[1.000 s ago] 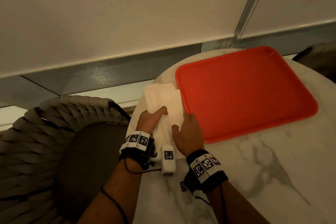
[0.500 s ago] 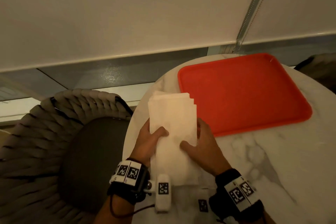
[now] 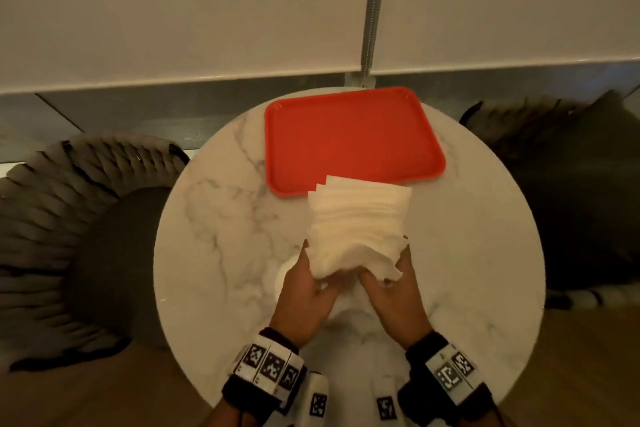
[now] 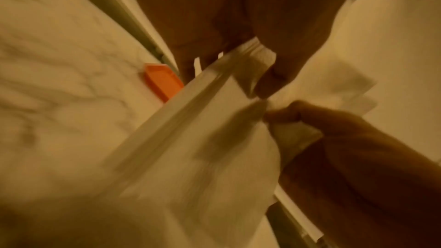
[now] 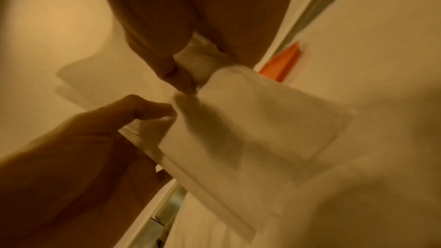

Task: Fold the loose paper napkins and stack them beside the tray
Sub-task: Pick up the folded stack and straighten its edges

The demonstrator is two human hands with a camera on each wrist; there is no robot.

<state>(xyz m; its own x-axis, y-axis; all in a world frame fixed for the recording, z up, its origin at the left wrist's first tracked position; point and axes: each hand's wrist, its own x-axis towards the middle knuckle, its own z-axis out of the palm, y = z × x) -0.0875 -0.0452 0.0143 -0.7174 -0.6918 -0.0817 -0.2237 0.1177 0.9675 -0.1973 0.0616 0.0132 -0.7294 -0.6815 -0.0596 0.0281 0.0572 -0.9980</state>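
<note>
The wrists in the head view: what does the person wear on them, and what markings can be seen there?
Each forearm is bare, with no sleeve. The left wrist and the right wrist each carry a black band with white panels printed with square black-and-white code markers. A small white block with one such marker hangs beside each band. No cable shows clearly.

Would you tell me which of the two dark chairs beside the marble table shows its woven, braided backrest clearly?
The chair on the left: its thick braided backrest is plain, while the right chair is dark and blurred.
</note>
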